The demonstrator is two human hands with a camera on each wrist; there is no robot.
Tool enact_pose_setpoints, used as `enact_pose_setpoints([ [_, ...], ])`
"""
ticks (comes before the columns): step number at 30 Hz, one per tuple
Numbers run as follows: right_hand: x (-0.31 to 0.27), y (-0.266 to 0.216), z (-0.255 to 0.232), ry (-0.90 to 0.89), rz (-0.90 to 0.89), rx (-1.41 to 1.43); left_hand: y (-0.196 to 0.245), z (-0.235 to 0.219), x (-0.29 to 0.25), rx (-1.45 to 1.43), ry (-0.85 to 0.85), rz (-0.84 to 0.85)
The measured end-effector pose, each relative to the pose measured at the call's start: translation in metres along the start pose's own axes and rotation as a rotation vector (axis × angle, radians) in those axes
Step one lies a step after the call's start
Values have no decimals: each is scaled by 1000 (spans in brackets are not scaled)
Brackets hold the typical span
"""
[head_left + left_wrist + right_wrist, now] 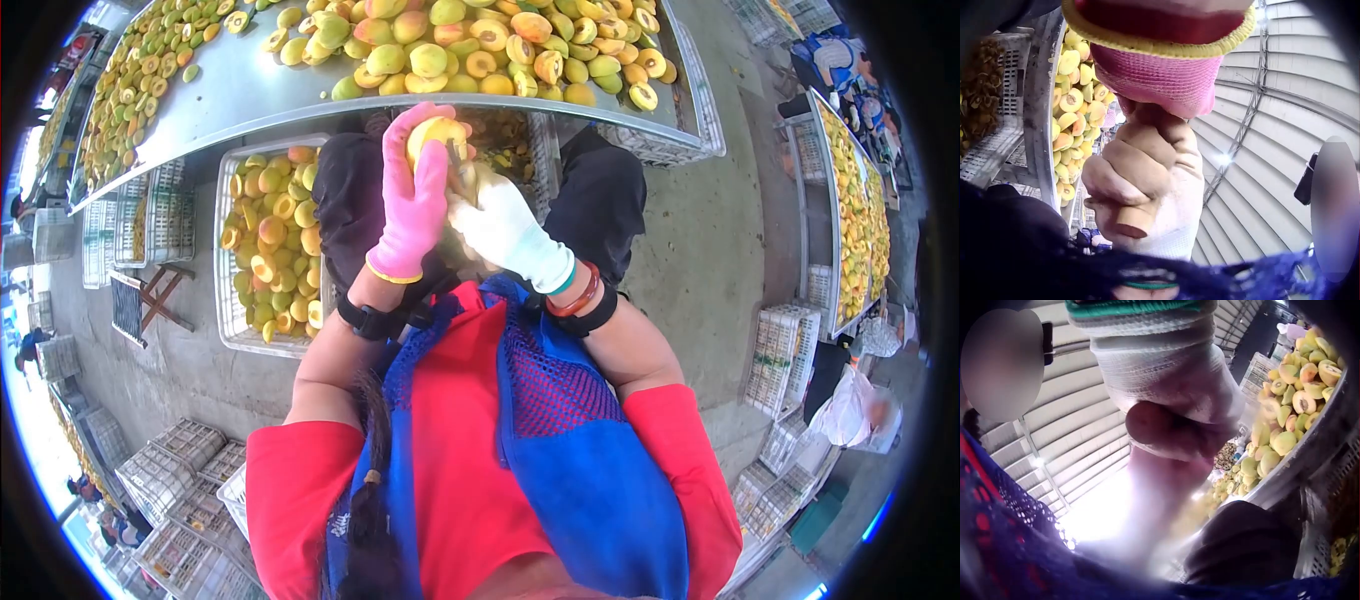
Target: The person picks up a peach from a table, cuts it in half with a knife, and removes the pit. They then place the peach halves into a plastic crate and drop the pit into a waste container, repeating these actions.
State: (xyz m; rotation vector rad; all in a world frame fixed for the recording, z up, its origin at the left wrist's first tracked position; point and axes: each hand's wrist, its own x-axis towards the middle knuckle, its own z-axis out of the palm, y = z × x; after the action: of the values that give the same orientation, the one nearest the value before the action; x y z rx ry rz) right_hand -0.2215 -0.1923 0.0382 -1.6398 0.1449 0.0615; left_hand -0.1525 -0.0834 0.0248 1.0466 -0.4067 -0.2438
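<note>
In the head view my left hand [418,200], in a pink knit glove, grips a yellow peach [436,132] up near the table's front edge. My right hand [508,228], in a white glove with a green cuff, is right beside it, its fingers curled round a wooden-handled tool. The handle's blunt end [1135,220] pokes out of the fist in the left wrist view, and its round butt [1149,423] shows in the right wrist view. At the peach the tool's working end is mostly hidden by fingers.
Halved peaches [490,40] lie heaped on the metal table [290,120] in front. A white crate [228,325] full of peach halves stands at the left knee. Beyond it is a folding stool [150,305]. Stacked crates [175,450] stand behind left; another peach-covered table [850,200] is at far right.
</note>
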Motion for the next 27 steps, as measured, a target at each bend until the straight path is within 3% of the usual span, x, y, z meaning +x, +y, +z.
enact_pose_setpoints([
  [1,1,0,1,12,-34,-38,-1,0,0,8,-9,9],
  [4,-7,-24,-7,-150,318,424,2,-5,2,35,-56,39],
  [7,-7,-28,-13,-269,408,619,5,-3,2,4,-78,107],
  [10,-5,-20,-3,-105,164,227,-2,-9,2,125,-142,170],
  [13,-5,-21,-14,-251,365,525,-7,-11,1,169,-151,217],
  [16,-6,-28,-18,-305,381,601,-11,-16,1,231,-179,293],
  [19,-4,-16,-12,-182,191,352,-7,-15,2,234,-230,281],
  [22,0,-2,-11,-100,27,-112,8,-7,3,-194,-128,-104],
  [25,-1,-2,-7,-98,17,-41,12,-2,3,-64,-75,-80],
  [27,-4,-10,-12,-222,228,162,12,-3,3,-1,-81,-27],
])
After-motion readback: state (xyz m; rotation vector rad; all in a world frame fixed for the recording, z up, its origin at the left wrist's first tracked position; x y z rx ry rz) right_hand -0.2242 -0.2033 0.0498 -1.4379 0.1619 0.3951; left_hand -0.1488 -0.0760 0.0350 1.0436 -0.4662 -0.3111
